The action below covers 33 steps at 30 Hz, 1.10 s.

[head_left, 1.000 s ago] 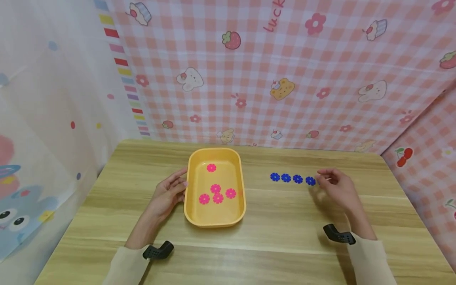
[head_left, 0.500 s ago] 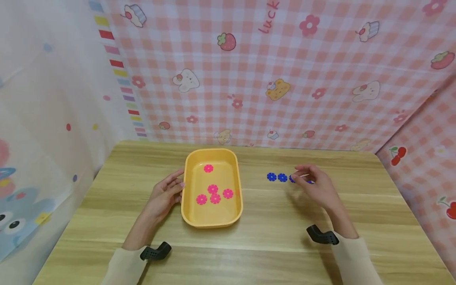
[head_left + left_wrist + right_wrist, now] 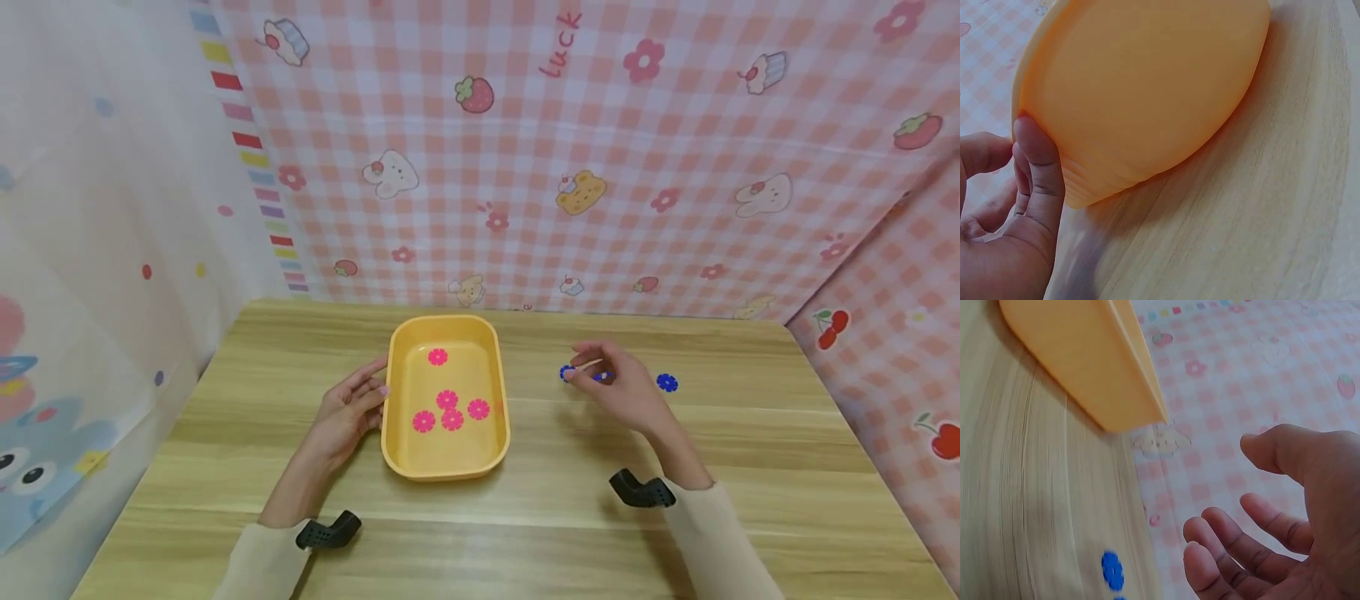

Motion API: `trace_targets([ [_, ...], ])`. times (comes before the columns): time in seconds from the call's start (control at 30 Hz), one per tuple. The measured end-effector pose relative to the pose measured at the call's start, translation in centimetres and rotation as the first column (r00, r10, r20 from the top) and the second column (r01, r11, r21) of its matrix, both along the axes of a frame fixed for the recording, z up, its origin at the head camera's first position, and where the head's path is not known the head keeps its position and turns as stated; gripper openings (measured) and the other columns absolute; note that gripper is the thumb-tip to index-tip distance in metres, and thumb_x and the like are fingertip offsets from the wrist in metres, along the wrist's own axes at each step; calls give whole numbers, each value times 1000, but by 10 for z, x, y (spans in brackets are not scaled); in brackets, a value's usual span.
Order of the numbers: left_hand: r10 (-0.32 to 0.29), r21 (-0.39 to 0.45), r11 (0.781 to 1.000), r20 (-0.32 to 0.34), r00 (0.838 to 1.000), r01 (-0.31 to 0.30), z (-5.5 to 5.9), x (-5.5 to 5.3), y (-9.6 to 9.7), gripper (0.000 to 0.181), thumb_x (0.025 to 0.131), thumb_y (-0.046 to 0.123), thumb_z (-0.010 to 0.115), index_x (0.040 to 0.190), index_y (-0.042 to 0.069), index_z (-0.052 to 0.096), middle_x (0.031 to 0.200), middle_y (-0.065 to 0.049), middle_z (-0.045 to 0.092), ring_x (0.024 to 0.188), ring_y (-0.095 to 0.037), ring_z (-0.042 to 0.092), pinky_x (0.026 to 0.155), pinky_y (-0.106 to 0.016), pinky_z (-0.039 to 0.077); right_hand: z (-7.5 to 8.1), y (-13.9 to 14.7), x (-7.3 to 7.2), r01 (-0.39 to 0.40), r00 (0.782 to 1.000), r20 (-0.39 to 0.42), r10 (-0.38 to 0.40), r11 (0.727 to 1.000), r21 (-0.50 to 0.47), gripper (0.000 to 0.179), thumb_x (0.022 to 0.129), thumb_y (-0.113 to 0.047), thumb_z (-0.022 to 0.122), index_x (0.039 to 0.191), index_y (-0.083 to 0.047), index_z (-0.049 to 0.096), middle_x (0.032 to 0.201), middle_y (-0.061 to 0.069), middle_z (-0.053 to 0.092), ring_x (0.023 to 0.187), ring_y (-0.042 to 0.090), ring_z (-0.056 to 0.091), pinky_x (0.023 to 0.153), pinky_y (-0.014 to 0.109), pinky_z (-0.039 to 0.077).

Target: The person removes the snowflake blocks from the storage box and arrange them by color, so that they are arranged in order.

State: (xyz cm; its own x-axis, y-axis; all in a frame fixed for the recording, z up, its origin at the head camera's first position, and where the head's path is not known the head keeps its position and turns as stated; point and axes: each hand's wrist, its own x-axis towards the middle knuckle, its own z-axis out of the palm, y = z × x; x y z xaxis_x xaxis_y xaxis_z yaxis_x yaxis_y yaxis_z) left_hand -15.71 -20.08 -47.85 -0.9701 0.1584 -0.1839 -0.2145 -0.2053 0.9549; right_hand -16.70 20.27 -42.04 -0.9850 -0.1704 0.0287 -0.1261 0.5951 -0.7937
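Note:
A yellow plastic tray [image 3: 446,454] stands left of centre in the head view. Several pink snowflake building discs [image 3: 452,419] lie inside it. My left hand [image 3: 347,417] grips the tray's left side, thumb against the wall and fingertips at the rim. My right hand [image 3: 618,387] hovers over a row of blue snowflake building discs [image 3: 667,382] to the right of the tray, its fingers loosely bent and partly hiding the row. In the right wrist view nothing sits between the right thumb and fingers, and a blue disc [image 3: 1112,570] shows below left of them.
Everything is on a light wood table [image 3: 480,550]. A pink checked cloth [image 3: 517,150] hangs along the back edge, with a white patterned curtain [image 3: 180,200] on the left. Each wrist wears a black camera mount [image 3: 330,531].
My right hand has moved left along the blue row, uncovering the disc at the right end and covering the middle ones. The left hand and tray keep their place.

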Motion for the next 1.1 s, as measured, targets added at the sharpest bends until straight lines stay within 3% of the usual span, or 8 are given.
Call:
trace_targets([
  [0.3, -18, 5, 1000, -18, 1000, 19, -4, -1, 1, 59, 103, 10, 61, 157, 6, 39, 104, 1, 61, 78, -8, 59, 64, -20, 55, 9, -43, -1, -115, 993, -34, 114, 993, -23, 45, 93, -25, 76, 133, -14, 60, 119, 7, 68, 96, 19, 67, 83, 34, 57],
  [0.53, -7, 5, 1000, -11, 1000, 7, -3, -1, 1, 57, 103, 9, 60, 156, 6, 40, 102, 2, 61, 77, -8, 58, 64, -20, 55, 13, -81, -4, -224, 975, -6, 224, 975, -14, 51, 91, -27, 79, 135, -15, 58, 120, 8, 67, 98, 18, 65, 82, 33, 57],
  [0.73, -11, 21, 1000, -17, 1000, 11, -3, -1, 1, 57, 103, 10, 61, 156, 5, 39, 102, 2, 62, 77, -8, 59, 63, -20, 54, 8, -108, -8, -319, 948, -5, 319, 948, -5, 50, 89, -27, 80, 132, -15, 58, 115, 2, 66, 98, 16, 64, 80, 27, 57],
  [0.93, -2, 27, 1000, -12, 1000, 2, -4, -2, 0, 57, 103, 9, 60, 156, 5, 39, 101, 2, 63, 77, -7, 59, 63, -20, 55, 0, -129, -14, -413, 910, 35, 413, 911, -19, 49, 90, -22, 78, 133, -14, 56, 119, 10, 65, 97, 16, 64, 84, 28, 57],
  [1.1, -11, 27, 1000, -18, 1000, 12, -4, -2, 0, 58, 103, 9, 61, 156, 5, 39, 102, 2, 63, 75, -8, 59, 62, -20, 54, -6, -146, -18, -475, 879, 70, 472, 879, 44, 51, 91, -24, 78, 134, -10, 56, 118, 11, 66, 97, 19, 65, 85, 29, 58],
])
